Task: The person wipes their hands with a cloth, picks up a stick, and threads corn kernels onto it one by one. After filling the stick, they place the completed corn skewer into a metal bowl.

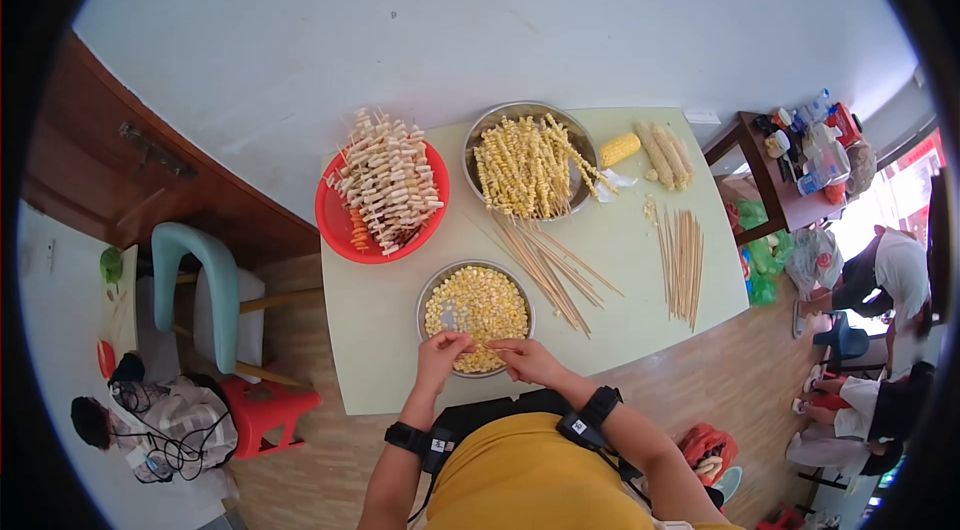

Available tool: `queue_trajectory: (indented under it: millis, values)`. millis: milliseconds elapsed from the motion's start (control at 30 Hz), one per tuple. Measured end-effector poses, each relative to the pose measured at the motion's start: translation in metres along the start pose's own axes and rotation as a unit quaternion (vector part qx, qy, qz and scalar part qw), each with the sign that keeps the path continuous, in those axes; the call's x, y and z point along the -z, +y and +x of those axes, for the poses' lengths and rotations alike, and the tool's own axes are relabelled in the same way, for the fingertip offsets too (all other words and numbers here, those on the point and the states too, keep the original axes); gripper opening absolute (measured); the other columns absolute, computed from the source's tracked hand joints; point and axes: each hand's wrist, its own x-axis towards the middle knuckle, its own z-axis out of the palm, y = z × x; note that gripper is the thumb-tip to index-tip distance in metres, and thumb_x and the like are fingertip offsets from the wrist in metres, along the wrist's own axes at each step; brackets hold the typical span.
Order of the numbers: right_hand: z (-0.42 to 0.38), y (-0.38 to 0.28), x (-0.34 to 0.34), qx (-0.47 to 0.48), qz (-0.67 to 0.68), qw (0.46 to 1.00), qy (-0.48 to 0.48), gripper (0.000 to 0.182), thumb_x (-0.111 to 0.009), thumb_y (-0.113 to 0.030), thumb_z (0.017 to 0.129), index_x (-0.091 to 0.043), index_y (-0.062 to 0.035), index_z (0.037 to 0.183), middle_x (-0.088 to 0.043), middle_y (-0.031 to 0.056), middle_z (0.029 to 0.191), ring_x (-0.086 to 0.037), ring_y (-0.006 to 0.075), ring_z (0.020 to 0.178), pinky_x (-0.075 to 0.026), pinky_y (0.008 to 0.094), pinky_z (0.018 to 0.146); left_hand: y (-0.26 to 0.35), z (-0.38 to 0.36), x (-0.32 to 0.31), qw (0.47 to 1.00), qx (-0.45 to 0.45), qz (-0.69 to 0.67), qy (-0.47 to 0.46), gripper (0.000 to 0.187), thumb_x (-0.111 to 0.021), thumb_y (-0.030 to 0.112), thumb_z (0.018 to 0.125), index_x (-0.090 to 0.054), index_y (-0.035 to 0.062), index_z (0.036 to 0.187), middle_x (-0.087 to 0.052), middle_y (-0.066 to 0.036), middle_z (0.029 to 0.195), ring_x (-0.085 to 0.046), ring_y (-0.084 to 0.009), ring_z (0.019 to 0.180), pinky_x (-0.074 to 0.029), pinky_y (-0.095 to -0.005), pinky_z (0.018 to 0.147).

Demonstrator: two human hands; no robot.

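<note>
The fisheye view is keeping everything small, so whatever the two hands are pinching between them is too tiny to make out; a thin pale stick seems to be running between them, but that is not certain. The person's yellow top is hiding the near edge of the table (640, 260).

A metal bowl of corn pieces (476, 307) is sitting at the near edge of the table, the yellow chunks lying loose and heaped inside it. The left hand (441, 353) and right hand (527, 358) are meeting over the bowl's near rim, fingertips drawn together in a pinch and pointing toward each other, wrists bent inward, each wearing a black wristband.

Bare skewers (545, 270) are lying fanned out just beyond the bowl, with a second bundle of sticks (682, 265) toward the right edge. At the far edge, a metal basin of corn skewers (528, 165) is standing beside a red basin of pale skewers (385, 192), and corn cobs (655, 152) are lying in the far right corner.
</note>
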Motion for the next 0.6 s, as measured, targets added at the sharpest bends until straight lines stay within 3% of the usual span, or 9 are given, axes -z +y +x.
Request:
queue_trajectory:
  millis: [100, 267, 600]
  values:
    - [0.0012, 0.0017, -0.0006, 0.005, 0.014, 1.0, -0.008, 0.031, -0.042, -0.019, 0.084, -0.052, -0.0092, 0.111, -0.047, -0.0005, 0.049, -0.039, 0.0058, 0.037, -0.032, 0.0202, 0.036, 0.0005, 0.0005, 0.0027, 1.0, 0.021, 0.017, 0.006, 0.015, -0.058, 0.012, 0.078, -0.059, -0.0008, 0.087, -0.061, -0.006, 0.076, -0.06, -0.0126, 0.069, -0.045, -0.0202, 0.061]
    - [0.0038, 0.0028, -0.0014, 0.002, 0.062, 0.998, -0.007, 0.013, -0.046, -0.019, 0.084, -0.046, -0.0066, 0.088, -0.046, -0.0004, 0.05, -0.036, 0.005, 0.038, -0.026, 0.0192, 0.035, 0.003, 0.0024, 0.0046, 0.995, 0.095, -0.011, 0.0, 0.017, -0.06, 0.016, 0.077, -0.061, 0.0016, 0.085, -0.061, -0.003, 0.075, -0.058, -0.009, 0.066, -0.042, -0.0181, 0.058]
    - [0.0063, 0.0038, -0.0011, 0.008, 0.06, 0.998, -0.021, 0.013, -0.046, -0.019, 0.085, -0.045, -0.0061, 0.086, -0.047, 0.0, 0.05, -0.035, 0.0055, 0.038, -0.027, 0.0196, 0.036, 0.002, 0.0022, 0.0075, 0.979, 0.18, -0.086, -0.034, 0.019, -0.062, 0.019, 0.075, -0.06, 0.0052, 0.088, -0.058, 0.0, 0.071, -0.054, -0.007, 0.063, -0.042, -0.0181, 0.057]
